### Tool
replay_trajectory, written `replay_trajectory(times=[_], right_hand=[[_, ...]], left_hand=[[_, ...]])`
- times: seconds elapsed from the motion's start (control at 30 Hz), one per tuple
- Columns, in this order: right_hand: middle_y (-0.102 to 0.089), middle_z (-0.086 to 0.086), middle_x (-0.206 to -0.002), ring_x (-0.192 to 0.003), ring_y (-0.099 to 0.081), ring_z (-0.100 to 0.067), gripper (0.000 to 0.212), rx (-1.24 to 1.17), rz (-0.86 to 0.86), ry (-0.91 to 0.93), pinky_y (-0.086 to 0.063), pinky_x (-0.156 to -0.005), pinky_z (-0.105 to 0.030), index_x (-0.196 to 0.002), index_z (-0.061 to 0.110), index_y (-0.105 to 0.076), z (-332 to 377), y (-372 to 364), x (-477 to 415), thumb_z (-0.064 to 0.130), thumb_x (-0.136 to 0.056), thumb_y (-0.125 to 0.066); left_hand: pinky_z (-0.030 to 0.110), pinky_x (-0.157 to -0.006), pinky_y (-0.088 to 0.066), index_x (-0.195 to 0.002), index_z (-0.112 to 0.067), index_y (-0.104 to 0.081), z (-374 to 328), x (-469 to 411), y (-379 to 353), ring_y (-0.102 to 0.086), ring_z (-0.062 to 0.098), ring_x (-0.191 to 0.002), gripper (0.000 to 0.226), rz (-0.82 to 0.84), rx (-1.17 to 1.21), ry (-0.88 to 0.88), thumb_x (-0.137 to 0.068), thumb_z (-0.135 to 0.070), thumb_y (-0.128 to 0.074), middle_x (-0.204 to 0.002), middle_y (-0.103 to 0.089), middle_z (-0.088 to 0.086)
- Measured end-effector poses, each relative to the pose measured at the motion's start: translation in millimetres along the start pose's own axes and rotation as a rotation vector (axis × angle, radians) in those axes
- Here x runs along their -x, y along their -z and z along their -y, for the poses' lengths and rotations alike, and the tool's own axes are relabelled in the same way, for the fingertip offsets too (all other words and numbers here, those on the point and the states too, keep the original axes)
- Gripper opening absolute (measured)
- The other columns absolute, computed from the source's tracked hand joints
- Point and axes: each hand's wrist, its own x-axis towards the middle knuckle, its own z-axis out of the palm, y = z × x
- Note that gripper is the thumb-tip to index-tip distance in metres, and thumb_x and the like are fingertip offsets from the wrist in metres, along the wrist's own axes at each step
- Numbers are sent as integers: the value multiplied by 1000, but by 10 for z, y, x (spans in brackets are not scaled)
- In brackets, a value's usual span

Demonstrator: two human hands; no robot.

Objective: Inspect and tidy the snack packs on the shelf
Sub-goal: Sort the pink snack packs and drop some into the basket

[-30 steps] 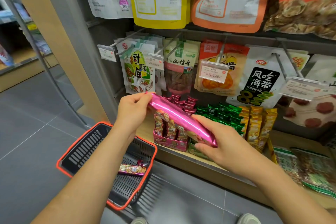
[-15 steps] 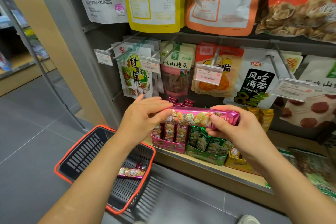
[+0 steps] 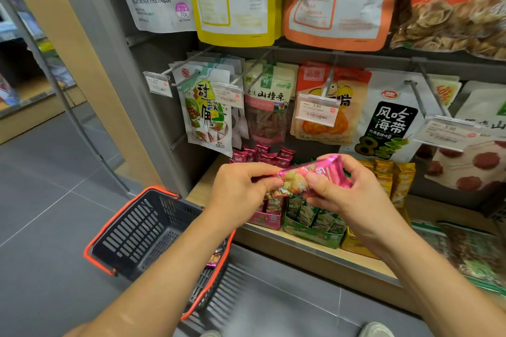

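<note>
- Pink foil snack pack (image 3: 312,175) is held in the air just in front of the shelf (image 3: 201,189), above the pink box (image 3: 267,217) and the green box (image 3: 312,238); it is not set back in place.
- Half a second ago the pack was held level. Now it is tilted with its right end raised, and the two hands are drawn closer together along it.
- A second ago the plain back was shown; now the printed face is turned up.
- The pack's left end is pinched by the left hand (image 3: 241,194), and its middle is gripped by the curled fingers and thumb of the right hand (image 3: 347,200).
- Inspection is judged to be nearly finished, since both faces have been looked over; where the pack goes next is still undecided.
- Open boxes of small packs are carried on the wooden shelf, with yellow packs (image 3: 394,180) at the right.
- Larger bags (image 3: 208,112) are hung on hooks above, behind price tags (image 3: 316,113).
- A black basket (image 3: 142,230) with an orange rim stands on the grey tiled floor (image 3: 41,213); part of one pack (image 3: 214,258) is seen inside it.
</note>
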Motion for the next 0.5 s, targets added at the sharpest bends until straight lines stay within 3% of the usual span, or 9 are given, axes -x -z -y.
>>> replay_trajectory(times=[0.07, 0.2, 0.33, 0.4, 0.5], right_hand=[[-76, 1, -96, -87, -73, -18, 54, 53, -4, 39, -59, -69, -26, -109, 25, -61, -12, -23, 4, 40, -61, -80], [-72, 16, -100, -95, -68, -5, 25, 348, -39, 209, -55, -79, -31, -103, 37, -63, -17, -13, -6, 27, -82, -73], [-69, 25, -98, -95, -62, 8, 27, 562, 2, 277, -48, -80, -12, -109, 38, -64, -53, -41, -1, 27, -86, -70], [-68, 23, -97, -93, -61, 9, 25, 623, 36, 258, -46, -76, -8, -110, 35, -64, -75, -53, -2, 28, -86, -69], [-67, 22, -100, -95, -60, 8, 27, 734, 129, 192, -46, -79, -11, -113, 36, -62, -88, -67, -28, 33, -87, -68]], left_hand=[[36, -82, -57, -96, -22, -79, 4, -17, -26, -67, 1, -83, 17, 7, 24, 36, -80, -16, -78, -82, -70, -19], [35, -88, -53, -103, -31, -74, -27, -3, -16, -64, 4, -93, 23, 90, 13, -13, -82, -22, -75, -96, -69, -16], [24, -76, -55, -111, -49, -64, -173, 38, -29, -63, 5, -88, 33, 153, 106, -108, -78, -47, -68, -98, -65, -21], [27, -75, -55, -104, -45, -68, -173, 24, -41, -63, 3, -84, 28, 104, 80, -104, -78, -38, -75, -91, -67, -21], [24, -74, -54, -93, -29, -77, -114, 3, -60, -64, -2, -78, 19, 69, 38, -59, -75, -22, -82, -78, -68, -24]])
